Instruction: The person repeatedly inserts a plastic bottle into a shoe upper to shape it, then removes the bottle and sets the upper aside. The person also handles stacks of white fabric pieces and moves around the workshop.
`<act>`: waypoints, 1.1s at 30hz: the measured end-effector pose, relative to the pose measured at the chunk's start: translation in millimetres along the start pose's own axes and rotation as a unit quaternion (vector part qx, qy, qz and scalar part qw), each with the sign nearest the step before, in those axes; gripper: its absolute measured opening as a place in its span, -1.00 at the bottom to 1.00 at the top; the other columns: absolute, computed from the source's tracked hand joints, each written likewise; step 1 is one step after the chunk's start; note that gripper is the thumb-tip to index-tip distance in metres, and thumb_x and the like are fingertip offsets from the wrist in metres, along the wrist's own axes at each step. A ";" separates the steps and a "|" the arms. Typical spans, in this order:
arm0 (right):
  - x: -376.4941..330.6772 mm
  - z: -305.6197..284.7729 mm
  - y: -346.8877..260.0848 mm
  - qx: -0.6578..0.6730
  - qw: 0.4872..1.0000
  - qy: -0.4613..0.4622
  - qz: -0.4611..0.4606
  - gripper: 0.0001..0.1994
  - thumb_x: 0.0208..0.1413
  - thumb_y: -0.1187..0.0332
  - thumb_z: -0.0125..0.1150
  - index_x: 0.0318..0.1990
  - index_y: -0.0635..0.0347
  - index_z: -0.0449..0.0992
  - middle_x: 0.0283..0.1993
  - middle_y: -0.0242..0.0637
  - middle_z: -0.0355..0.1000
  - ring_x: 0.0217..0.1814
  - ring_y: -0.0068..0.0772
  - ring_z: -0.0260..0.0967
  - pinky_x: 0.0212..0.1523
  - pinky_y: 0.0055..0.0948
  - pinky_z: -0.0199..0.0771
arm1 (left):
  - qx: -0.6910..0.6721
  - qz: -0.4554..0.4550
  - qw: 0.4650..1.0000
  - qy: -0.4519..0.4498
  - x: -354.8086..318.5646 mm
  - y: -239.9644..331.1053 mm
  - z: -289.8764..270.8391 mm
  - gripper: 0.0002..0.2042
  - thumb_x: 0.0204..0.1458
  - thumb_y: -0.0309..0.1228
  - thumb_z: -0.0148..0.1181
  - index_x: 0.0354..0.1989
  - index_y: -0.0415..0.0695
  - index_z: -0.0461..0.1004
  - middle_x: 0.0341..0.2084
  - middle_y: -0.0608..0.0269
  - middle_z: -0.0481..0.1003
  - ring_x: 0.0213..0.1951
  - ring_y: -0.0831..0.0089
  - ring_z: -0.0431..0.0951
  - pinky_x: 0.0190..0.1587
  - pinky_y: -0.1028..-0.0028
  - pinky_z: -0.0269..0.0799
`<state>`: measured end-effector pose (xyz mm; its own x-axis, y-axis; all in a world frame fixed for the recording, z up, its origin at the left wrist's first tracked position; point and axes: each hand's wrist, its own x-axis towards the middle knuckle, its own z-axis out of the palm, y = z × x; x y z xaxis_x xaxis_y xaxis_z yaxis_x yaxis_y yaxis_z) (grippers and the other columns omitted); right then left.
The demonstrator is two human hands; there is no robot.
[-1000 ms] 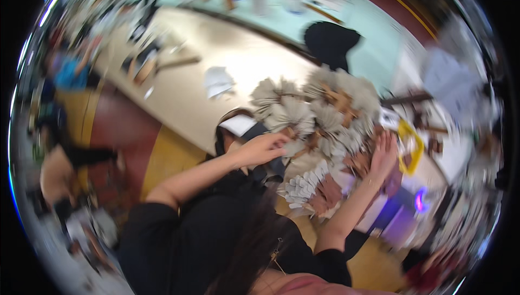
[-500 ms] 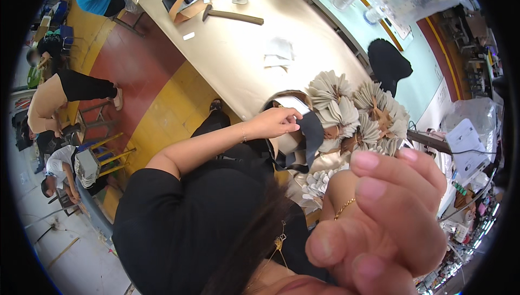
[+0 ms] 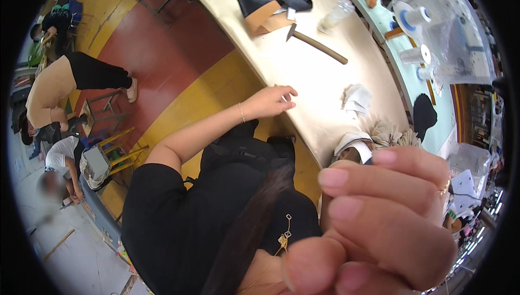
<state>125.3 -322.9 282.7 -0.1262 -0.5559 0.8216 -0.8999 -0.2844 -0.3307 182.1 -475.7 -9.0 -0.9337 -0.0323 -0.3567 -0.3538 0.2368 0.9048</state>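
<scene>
Worktable, long and covered in pale beige material, carries everything described below and runs from the top of the view toward the lower right. Left hand rests at the near long edge of the worktable, roughly midway along it; its fingers are loosely extended and lie on the covering, closing on nothing. A thin bracelet sits on that wrist.

Right hand is raised close to the camera and fills the lower right of the view. Its fingers are curled inward with the thumb below them; whether anything is held inside cannot be told. A ring shows on one finger.

Hammer with a wooden handle lies near the middle of the worktable, well apart from the left hand. A small white paper piece lies toward the far long edge, to the right of the left hand. Folded fan-like paper bundles lie at the near edge, just above the right hand. Black fabric with a tan strip lies toward the far end. White thread spools stand on the adjoining green surface.
</scene>
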 end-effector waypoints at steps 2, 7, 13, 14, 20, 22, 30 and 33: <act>8.4 18.4 1.1 0.006 1.000 -0.002 0.005 -0.83 0.16 0.31 -0.06 -0.34 0.13 0.12 -0.37 -0.25 0.24 -0.60 -0.40 0.30 -0.45 -0.24 0.24 | 0.009 -0.017 0.999 0.048 -8.6 -9.6 -26.5 -0.67 0.05 -0.32 0.07 -0.04 -0.20 0.34 -0.34 0.17 0.45 -0.35 0.45 0.46 -0.28 0.48 0.40; 13.7 25.5 20.8 -0.069 0.996 0.020 0.050 -0.91 0.12 0.39 -0.13 -0.38 0.14 0.16 -0.42 -0.25 0.27 -0.59 -0.44 0.24 -0.43 -0.27 0.20 | -0.071 -0.064 0.993 0.064 -6.6 -21.2 -61.1 -0.67 0.05 -0.31 0.07 -0.04 -0.19 0.35 -0.32 0.22 0.42 -0.35 0.52 0.44 -0.26 0.52 0.39; -51.5 43.6 100.2 -0.004 0.931 0.191 0.311 -0.96 0.01 0.57 0.08 -0.43 0.36 0.40 -0.46 -0.22 0.38 -0.53 -0.42 0.34 -0.49 -0.53 0.32 | -0.049 -0.050 0.988 0.139 20.5 -35.2 -103.5 -0.66 0.03 -0.26 0.10 -0.06 -0.17 0.37 -0.32 0.17 0.46 -0.37 0.48 0.47 -0.27 0.49 0.39; -64.5 44.4 118.8 -0.067 0.914 0.058 0.396 -0.88 -0.04 0.57 0.15 -0.31 0.32 0.40 -0.44 -0.27 0.39 -0.47 -0.49 0.36 -0.46 -0.61 0.30 | -0.043 -0.056 0.984 0.162 26.5 -40.0 -116.7 -0.66 0.02 -0.24 0.11 -0.08 -0.16 0.38 -0.32 0.14 0.48 -0.36 0.45 0.49 -0.25 0.48 0.40; -158.3 94.4 224.0 -0.039 0.757 -0.401 0.515 -0.49 -0.10 0.15 0.25 0.01 0.20 0.33 -0.12 -0.05 0.41 -0.13 -0.13 0.42 -0.14 -0.32 0.41 | -0.177 -0.103 0.906 0.371 87.6 -86.1 -226.9 -0.72 0.08 -0.23 0.01 -0.19 -0.18 0.43 -0.45 0.25 0.45 -0.45 0.52 0.44 -0.43 0.57 0.34; -184.9 120.3 269.4 0.037 0.753 -0.313 0.578 -0.42 -0.09 0.10 0.26 0.03 0.28 0.31 -0.08 -0.01 0.39 -0.09 -0.13 0.41 -0.13 -0.31 0.41 | -0.114 -0.146 0.908 0.377 116.2 -109.0 -264.0 -0.64 0.10 -0.15 -0.03 -0.11 -0.19 0.36 -0.28 0.22 0.39 -0.32 0.44 0.46 -0.32 0.51 0.39; -240.5 180.9 380.7 0.013 0.699 0.127 0.703 -0.01 -0.25 0.16 0.42 0.28 0.27 -0.14 0.27 0.09 -0.06 0.23 0.03 0.09 0.11 -0.21 0.24 | -0.328 -0.411 0.825 0.207 194.2 -169.4 -312.1 -0.15 -0.07 0.30 -0.26 0.12 -0.30 0.09 -0.08 -0.36 0.25 -0.15 -0.25 0.40 -0.17 -0.08 0.37; -237.4 196.3 408.6 0.045 0.727 0.200 0.655 0.00 -0.26 0.26 0.43 0.28 0.24 -0.19 0.30 -0.01 -0.12 0.29 -0.02 0.00 0.19 -0.24 0.14 | -0.300 -0.437 0.839 0.125 200.6 -156.0 -307.0 -0.08 -0.16 0.36 -0.16 0.12 -0.31 0.11 -0.04 -0.39 0.24 -0.16 -0.14 0.45 -0.15 0.10 0.44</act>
<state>-130.4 -460.5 -138.6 -0.9783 -0.1291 -0.1621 0.1304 0.2247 -0.9657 33.1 -817.3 -150.3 -0.2592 -0.1603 -0.9524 -0.8032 -0.5118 0.3047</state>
